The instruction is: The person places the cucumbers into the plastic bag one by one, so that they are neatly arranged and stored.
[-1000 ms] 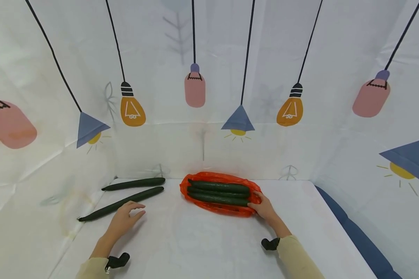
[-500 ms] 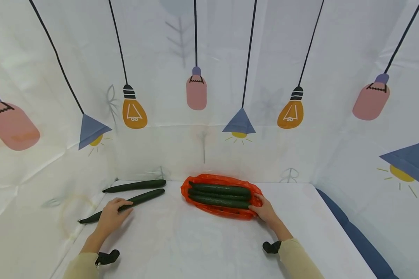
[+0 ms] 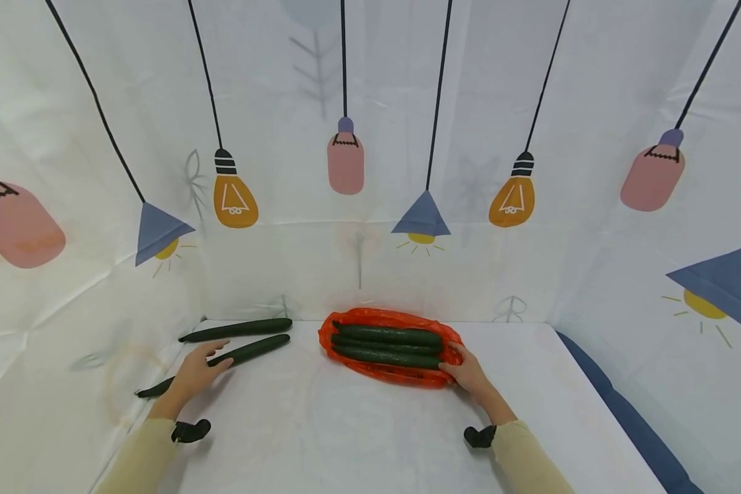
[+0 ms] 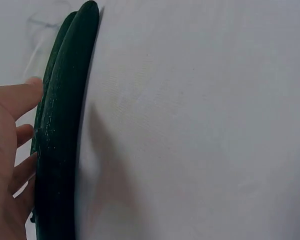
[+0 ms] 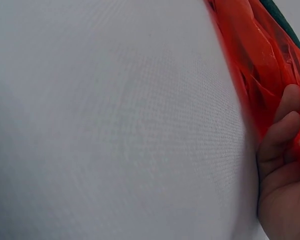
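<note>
Update: your left hand [image 3: 193,376] moved. A second ago it hovered to the near side of the front loose cucumber [image 3: 256,350], apart from it. Now it's over that cucumber's middle, and in the last half second its fingertips edged a bit more toward the back.

Left hand: spread, finger and thumb apart, not wrapped round anything. The left wrist view puts the fingers right along the cucumber's edge, tips partly hidden behind it. Can't tell if they're touching.

That cucumber hasn't shifted. It lies flat on the counter [image 3: 346,439], slanting, with its right end farther from you. The back loose cucumber [image 3: 234,330] is just behind it, near the back wall [image 3: 309,267], also unmoved. Nothing touches that one as far as the head view shows.

Right hand [image 3: 471,376]: no real change. Curled at the right end of the red bag [image 3: 401,377], pinching the plastic. Right wrist view has your fingertips against the film. Thumb is hidden there.

Bag sits mid-counter toward the back, three cucumbers [image 3: 387,335] side by side in it, red plastic showing all round them. Bag and contents are where they were.

What it means, my read: you've gone from approach to in position on the left, with the bag steadied on the right. No lift yet; count stands at three in the bag, two outside.
</note>
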Demonstrator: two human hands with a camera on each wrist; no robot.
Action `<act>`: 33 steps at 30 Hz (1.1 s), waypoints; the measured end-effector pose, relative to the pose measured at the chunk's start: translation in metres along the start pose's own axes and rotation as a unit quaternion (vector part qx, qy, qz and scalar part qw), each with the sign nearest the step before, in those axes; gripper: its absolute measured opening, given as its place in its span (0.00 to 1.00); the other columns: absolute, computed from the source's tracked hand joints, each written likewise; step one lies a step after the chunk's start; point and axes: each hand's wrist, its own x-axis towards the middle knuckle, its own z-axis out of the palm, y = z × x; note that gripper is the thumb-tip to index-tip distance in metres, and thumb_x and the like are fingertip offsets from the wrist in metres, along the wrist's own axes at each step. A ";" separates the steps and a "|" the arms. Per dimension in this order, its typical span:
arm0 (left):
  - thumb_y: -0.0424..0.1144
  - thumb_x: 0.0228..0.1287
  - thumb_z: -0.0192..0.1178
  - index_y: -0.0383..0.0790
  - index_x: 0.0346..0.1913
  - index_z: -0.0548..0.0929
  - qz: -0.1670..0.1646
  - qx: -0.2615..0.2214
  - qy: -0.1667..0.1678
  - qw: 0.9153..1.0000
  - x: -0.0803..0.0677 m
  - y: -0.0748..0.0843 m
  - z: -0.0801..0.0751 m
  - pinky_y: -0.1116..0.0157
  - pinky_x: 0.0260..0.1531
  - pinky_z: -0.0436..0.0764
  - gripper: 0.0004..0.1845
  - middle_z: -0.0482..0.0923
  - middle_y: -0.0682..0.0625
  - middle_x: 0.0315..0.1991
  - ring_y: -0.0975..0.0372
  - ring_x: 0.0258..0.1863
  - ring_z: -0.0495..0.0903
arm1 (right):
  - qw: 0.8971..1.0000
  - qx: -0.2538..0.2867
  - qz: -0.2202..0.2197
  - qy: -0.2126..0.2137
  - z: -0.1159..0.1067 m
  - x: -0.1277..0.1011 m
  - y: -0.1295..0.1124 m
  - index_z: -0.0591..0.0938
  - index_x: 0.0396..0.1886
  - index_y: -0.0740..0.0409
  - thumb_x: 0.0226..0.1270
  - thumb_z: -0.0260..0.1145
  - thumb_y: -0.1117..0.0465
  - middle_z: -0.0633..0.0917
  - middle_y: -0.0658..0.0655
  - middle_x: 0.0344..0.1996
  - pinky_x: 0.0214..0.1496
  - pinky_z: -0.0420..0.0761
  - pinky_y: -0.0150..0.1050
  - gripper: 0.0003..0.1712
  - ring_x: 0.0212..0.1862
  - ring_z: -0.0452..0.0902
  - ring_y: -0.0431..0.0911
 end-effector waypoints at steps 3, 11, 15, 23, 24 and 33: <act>0.52 0.53 0.60 0.41 0.60 0.67 -0.020 0.007 -0.025 0.999 0.004 -0.002 0.001 0.44 0.43 0.66 0.33 0.68 0.37 0.52 0.41 0.49 0.67 | 1.000 0.003 0.001 -0.001 0.000 0.000 0.000 0.61 0.63 0.53 0.51 0.68 0.51 0.65 0.64 0.51 0.21 0.74 0.39 0.41 0.15 0.68 0.47; 0.60 0.48 0.59 0.42 0.62 0.64 -0.028 0.108 -0.056 0.992 0.011 -0.014 0.003 0.41 0.44 0.62 0.40 0.64 0.31 0.55 0.38 0.52 0.63 | 1.000 0.004 -0.001 0.006 0.001 0.004 -0.002 0.61 0.63 0.51 0.51 0.68 0.52 0.65 0.63 0.52 0.22 0.74 0.40 0.40 0.17 0.70 0.48; 0.59 0.49 0.60 0.45 0.60 0.67 -0.042 0.102 -0.045 0.993 0.011 -0.015 0.004 0.42 0.41 0.64 0.36 0.67 0.34 0.54 0.39 0.50 0.66 | 1.000 0.000 -0.013 0.012 0.001 0.005 -0.001 0.62 0.63 0.52 0.51 0.68 0.52 0.66 0.64 0.52 0.23 0.74 0.40 0.40 0.22 0.71 0.50; 0.57 0.48 0.62 0.50 0.52 0.75 -0.064 0.054 -0.044 0.995 -0.003 -0.013 0.004 0.46 0.36 0.69 0.28 0.72 0.38 0.50 0.44 0.45 0.71 | 1.000 0.012 0.012 0.003 0.006 0.001 0.003 0.62 0.62 0.52 0.51 0.68 0.54 0.67 0.65 0.49 0.21 0.74 0.40 0.39 0.17 0.71 0.50; 0.56 0.48 0.62 0.50 0.52 0.75 -0.062 0.050 -0.038 0.996 -0.004 -0.012 0.003 0.45 0.36 0.69 0.27 0.72 0.39 0.50 0.44 0.46 0.71 | 1.000 0.011 0.010 0.002 0.006 0.001 0.004 0.62 0.62 0.52 0.51 0.68 0.53 0.67 0.66 0.49 0.21 0.74 0.40 0.39 0.16 0.71 0.49; 0.51 0.47 0.65 0.47 0.50 0.78 -0.035 0.010 -0.022 0.999 0.001 0.009 0.004 0.45 0.43 0.66 0.25 0.72 0.40 0.50 0.45 0.50 0.68 | 0.999 -0.025 -0.005 0.021 0.004 0.002 0.006 0.63 0.62 0.52 0.51 0.67 0.51 0.65 0.63 0.54 0.24 0.74 0.38 0.39 0.38 0.68 0.56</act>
